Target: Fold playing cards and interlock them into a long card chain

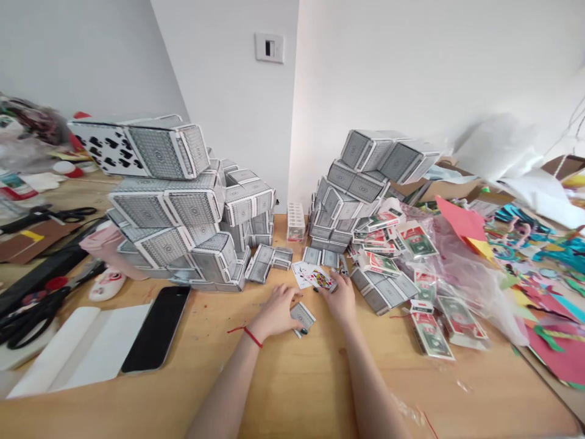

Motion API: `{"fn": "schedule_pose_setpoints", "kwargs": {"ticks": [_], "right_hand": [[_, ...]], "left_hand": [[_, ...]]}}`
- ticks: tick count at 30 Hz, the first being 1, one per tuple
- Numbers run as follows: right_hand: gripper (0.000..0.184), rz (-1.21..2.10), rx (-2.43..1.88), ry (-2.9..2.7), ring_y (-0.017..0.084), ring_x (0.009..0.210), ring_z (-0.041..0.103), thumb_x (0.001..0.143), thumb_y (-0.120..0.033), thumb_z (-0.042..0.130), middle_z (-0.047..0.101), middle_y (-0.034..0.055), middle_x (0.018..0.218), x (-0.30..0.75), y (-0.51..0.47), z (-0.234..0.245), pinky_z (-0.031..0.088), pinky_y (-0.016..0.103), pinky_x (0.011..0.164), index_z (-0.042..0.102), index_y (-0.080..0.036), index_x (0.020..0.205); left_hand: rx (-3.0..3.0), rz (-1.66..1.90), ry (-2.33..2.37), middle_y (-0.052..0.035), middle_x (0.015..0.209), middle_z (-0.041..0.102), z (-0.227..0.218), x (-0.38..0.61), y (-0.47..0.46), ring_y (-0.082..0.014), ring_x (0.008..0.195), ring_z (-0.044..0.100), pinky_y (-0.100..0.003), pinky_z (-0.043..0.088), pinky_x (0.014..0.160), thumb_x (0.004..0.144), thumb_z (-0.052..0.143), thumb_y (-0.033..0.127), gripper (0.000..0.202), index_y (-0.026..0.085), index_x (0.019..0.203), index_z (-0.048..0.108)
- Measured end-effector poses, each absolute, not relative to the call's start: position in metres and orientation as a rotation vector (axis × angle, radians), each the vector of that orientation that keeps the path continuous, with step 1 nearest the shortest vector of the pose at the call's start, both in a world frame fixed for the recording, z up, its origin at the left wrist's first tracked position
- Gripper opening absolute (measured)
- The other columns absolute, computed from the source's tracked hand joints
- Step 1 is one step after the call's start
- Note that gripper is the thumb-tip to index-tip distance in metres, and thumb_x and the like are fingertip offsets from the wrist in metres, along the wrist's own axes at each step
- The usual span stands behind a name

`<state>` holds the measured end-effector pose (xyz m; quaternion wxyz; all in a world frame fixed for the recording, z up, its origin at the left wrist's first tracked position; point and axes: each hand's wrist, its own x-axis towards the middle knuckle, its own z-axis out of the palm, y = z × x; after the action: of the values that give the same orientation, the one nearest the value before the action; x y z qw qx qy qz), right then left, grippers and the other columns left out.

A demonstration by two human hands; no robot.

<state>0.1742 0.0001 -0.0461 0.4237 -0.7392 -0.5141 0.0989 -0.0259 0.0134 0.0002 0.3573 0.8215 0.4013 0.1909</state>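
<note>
My left hand (pixel 276 312) curls round a grey-backed playing card (pixel 303 317) at the table's middle, thumb at its near edge and fingers at its far side. Whether it is one card or several I cannot tell. My right hand (pixel 342 299) is closed at the edge of some face-up playing cards (pixel 319 277), one with a colourful court figure. Just beyond them lie small grey folded-card pieces (pixel 315 256). Further left is another folded-card piece (pixel 262 264).
Stacked blocks of folded cards (pixel 171 244) rise on the left, with a second stack (pixel 361 183) on the right. Red-and-green card boxes (pixel 432 335) lie right. A phone (pixel 158 329), white paper (pixel 98 344) and scissors (pixel 41 305) are left. Coloured paper (pixel 555 353) covers the far right.
</note>
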Motion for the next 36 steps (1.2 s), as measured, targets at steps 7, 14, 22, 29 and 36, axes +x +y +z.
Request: {"fn": "schedule_pose_setpoints", "kwargs": {"ticks": [7, 14, 22, 29, 36], "right_hand": [[0.054, 0.288, -1.825, -1.256, 0.025, 0.092, 0.053, 0.055, -0.034, 0.068, 0.051, 0.009, 0.098, 0.173, -0.002, -0.041, 0.042, 0.035, 0.08, 0.057, -0.019, 0.106], [0.037, 0.703, -1.61, -1.134, 0.012, 0.049, 0.044, 0.065, -0.045, 0.06, 0.049, -0.0019, 0.057, 0.163, -0.005, -0.018, 0.038, 0.025, 0.05, 0.065, -0.016, 0.087], [0.029, 1.264, -1.313, -0.938, 0.006, 0.031, 0.034, 0.064, -0.044, 0.063, 0.042, -0.0079, 0.038, 0.153, -0.009, -0.012, 0.024, 0.018, 0.032, 0.052, -0.017, 0.06], [0.054, 0.933, -1.226, -0.458, 0.017, 0.064, 0.06, 0.053, -0.038, 0.07, 0.065, 0.0066, 0.083, 0.175, 0.003, -0.033, 0.049, 0.03, 0.058, 0.053, -0.014, 0.099], [0.05, 0.388, -1.845, -1.142, 0.025, 0.087, 0.056, 0.052, -0.038, 0.067, 0.06, 0.0091, 0.096, 0.174, -0.001, -0.037, 0.043, 0.034, 0.075, 0.06, -0.017, 0.097]], "left_hand": [[2.09, 0.462, 1.127, -0.0023, 0.084, 0.052, -0.002, -0.022, 0.016, -0.0193, 0.078, 0.049, -0.028, 0.039, 0.066, 0.038, 0.077, 0.023, 0.049, 0.017, 0.079, 0.052], [1.677, 0.69, 0.986, -0.0018, 0.084, 0.059, -0.009, -0.022, 0.022, -0.0134, 0.073, 0.056, -0.024, 0.042, 0.063, 0.069, 0.055, 0.02, 0.023, 0.017, 0.09, 0.048], [1.392, 0.775, 0.866, -0.0042, 0.086, 0.061, -0.01, -0.015, 0.023, -0.0118, 0.063, 0.056, -0.021, 0.041, 0.05, 0.073, 0.056, 0.028, 0.048, 0.019, 0.115, 0.035], [1.393, 0.795, 0.856, -0.0068, 0.09, 0.058, -0.014, -0.013, 0.025, -0.0116, 0.069, 0.055, -0.024, 0.045, 0.059, 0.072, 0.058, 0.031, 0.039, 0.015, 0.105, 0.046], [1.446, 0.759, 0.893, -0.0068, 0.087, 0.059, -0.014, -0.013, 0.024, -0.0144, 0.078, 0.055, -0.025, 0.045, 0.065, 0.071, 0.058, 0.028, 0.026, 0.014, 0.092, 0.055]]}}
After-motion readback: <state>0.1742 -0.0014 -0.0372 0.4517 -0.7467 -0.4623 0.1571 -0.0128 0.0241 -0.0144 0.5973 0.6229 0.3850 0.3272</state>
